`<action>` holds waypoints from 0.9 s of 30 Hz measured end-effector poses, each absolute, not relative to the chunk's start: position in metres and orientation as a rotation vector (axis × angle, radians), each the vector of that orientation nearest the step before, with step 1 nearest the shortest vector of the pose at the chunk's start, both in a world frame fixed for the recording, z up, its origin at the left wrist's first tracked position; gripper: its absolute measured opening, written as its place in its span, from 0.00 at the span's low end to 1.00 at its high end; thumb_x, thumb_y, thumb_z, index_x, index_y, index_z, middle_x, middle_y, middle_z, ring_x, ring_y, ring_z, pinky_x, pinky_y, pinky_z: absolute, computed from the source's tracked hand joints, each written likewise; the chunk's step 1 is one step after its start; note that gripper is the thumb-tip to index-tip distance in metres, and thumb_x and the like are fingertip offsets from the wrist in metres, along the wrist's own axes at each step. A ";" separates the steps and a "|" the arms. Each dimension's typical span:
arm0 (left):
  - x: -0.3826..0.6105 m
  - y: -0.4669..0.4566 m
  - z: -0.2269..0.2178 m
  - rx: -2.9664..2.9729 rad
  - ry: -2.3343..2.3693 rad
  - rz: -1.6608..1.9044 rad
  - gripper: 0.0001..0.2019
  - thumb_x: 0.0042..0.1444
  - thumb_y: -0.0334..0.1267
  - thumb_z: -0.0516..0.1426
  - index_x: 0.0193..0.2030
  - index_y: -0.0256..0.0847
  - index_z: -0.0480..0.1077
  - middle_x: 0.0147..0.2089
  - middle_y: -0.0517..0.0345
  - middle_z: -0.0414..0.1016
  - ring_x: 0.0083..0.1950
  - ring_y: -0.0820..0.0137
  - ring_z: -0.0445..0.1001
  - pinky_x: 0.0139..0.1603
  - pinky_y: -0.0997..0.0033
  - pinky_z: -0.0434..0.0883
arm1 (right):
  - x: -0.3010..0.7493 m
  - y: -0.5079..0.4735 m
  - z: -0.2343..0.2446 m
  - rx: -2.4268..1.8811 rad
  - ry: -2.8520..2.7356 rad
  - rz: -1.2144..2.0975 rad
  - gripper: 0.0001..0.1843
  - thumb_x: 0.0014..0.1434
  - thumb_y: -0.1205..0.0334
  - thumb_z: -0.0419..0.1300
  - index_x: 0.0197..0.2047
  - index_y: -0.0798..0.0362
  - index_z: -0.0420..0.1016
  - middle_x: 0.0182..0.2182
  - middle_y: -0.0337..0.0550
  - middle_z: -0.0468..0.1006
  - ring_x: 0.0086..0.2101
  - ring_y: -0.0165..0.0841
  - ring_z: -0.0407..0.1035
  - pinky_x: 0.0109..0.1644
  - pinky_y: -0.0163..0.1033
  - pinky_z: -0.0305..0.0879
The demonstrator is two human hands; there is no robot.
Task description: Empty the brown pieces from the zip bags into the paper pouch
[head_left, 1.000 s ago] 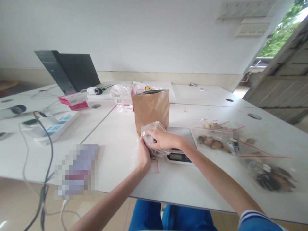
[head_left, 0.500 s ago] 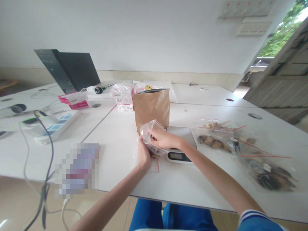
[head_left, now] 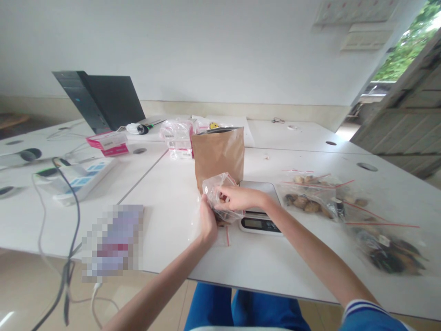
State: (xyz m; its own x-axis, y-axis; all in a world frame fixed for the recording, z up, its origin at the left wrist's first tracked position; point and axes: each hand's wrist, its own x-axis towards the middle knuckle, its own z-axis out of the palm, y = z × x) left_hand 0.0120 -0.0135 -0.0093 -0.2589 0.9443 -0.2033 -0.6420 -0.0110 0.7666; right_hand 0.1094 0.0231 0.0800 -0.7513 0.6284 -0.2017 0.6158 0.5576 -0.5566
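Note:
A clear zip bag (head_left: 211, 188) is tilted in front of the brown paper pouch (head_left: 218, 154), its mouth toward the right. My left hand (head_left: 208, 218) is closed around the bag's lower left side. At the mouth, my right hand (head_left: 237, 197) has its fingers curled inside the plastic. Small brown bits (head_left: 223, 197) show by these fingertips, but what they grip is unclear. Beneath the hands lies another clear plastic bag (head_left: 222, 239) with a red seal strip and dark contents, partly hidden. A kitchen scale (head_left: 262, 225) stands just right, partly covered by my right forearm.
Several zip bags of dried brown pieces (head_left: 310, 204) lie to the right, one with dark slices (head_left: 389, 255) nearer the edge. Leftward are a blurred-out object (head_left: 119, 241), a power strip (head_left: 89, 181) and cables (head_left: 74, 216). Pink-and-white boxes (head_left: 177, 138) and a computer tower (head_left: 81, 101) stand behind.
The view has shifted slightly. My right fingers have shifted a little within the bag's mouth, and the bag's opening looks spread wider to the right. My left hand keeps its hold.

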 end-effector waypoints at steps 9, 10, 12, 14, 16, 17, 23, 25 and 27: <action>0.010 -0.012 -0.013 0.398 0.912 1.614 0.19 0.57 0.47 0.47 0.36 0.35 0.73 0.27 0.56 0.76 0.24 0.70 0.73 0.24 0.75 0.68 | 0.105 0.032 0.065 -0.972 -2.450 1.212 0.09 0.54 0.72 0.58 0.38 0.55 0.65 0.32 0.41 0.74 0.32 0.29 0.68 0.36 0.34 0.64; 0.010 -0.012 -0.013 0.383 0.900 1.609 0.19 0.57 0.46 0.47 0.37 0.34 0.73 0.26 0.56 0.76 0.22 0.71 0.73 0.24 0.74 0.68 | 0.106 0.034 0.066 -0.990 -2.389 1.239 0.09 0.54 0.73 0.58 0.38 0.55 0.64 0.33 0.41 0.75 0.33 0.30 0.69 0.37 0.34 0.65; 0.009 -0.014 -0.010 0.358 0.865 1.589 0.19 0.58 0.46 0.47 0.42 0.35 0.73 0.27 0.56 0.76 0.22 0.70 0.72 0.23 0.73 0.68 | 0.110 0.038 0.069 -1.006 -2.282 1.276 0.11 0.53 0.74 0.59 0.38 0.55 0.63 0.35 0.43 0.76 0.35 0.31 0.71 0.39 0.36 0.67; 0.008 -0.015 -0.007 0.340 0.841 1.574 0.20 0.58 0.47 0.47 0.46 0.35 0.72 0.29 0.55 0.77 0.22 0.69 0.73 0.22 0.73 0.67 | 0.114 0.040 0.074 -0.994 -2.206 1.330 0.12 0.53 0.75 0.59 0.39 0.54 0.63 0.36 0.44 0.77 0.36 0.31 0.72 0.42 0.38 0.68; 0.007 -0.016 -0.005 0.328 0.847 1.567 0.22 0.59 0.48 0.47 0.51 0.37 0.69 0.30 0.54 0.77 0.21 0.69 0.72 0.19 0.73 0.66 | 0.119 0.041 0.080 -0.983 -2.168 1.389 0.12 0.54 0.74 0.58 0.40 0.54 0.63 0.36 0.43 0.77 0.37 0.31 0.73 0.44 0.39 0.69; 0.006 -0.017 -0.005 0.323 0.855 1.569 0.22 0.59 0.48 0.47 0.54 0.38 0.68 0.31 0.55 0.77 0.20 0.70 0.72 0.19 0.73 0.65 | 0.120 0.041 0.083 -0.978 -2.158 1.407 0.11 0.55 0.74 0.58 0.40 0.54 0.63 0.35 0.42 0.77 0.37 0.31 0.73 0.44 0.39 0.69; 0.005 -0.016 -0.004 0.317 0.878 1.572 0.23 0.61 0.44 0.43 0.60 0.39 0.61 0.33 0.54 0.77 0.17 0.70 0.71 0.20 0.70 0.68 | 0.125 0.042 0.090 -0.920 -2.071 1.421 0.12 0.54 0.70 0.60 0.41 0.53 0.64 0.34 0.40 0.77 0.37 0.30 0.72 0.45 0.38 0.68; 0.004 -0.016 -0.003 0.310 0.885 1.570 0.23 0.62 0.43 0.41 0.60 0.39 0.60 0.33 0.54 0.77 0.16 0.69 0.71 0.20 0.69 0.68 | 0.128 0.043 0.092 -0.898 -2.049 1.431 0.13 0.52 0.68 0.62 0.41 0.53 0.65 0.34 0.40 0.77 0.36 0.30 0.72 0.44 0.38 0.69; 0.004 -0.017 -0.001 0.305 0.886 1.560 0.23 0.62 0.43 0.41 0.60 0.39 0.59 0.32 0.54 0.77 0.17 0.68 0.71 0.19 0.70 0.67 | 0.132 0.043 0.097 -0.868 -2.023 1.437 0.15 0.51 0.66 0.63 0.41 0.52 0.65 0.35 0.40 0.77 0.37 0.31 0.72 0.45 0.39 0.68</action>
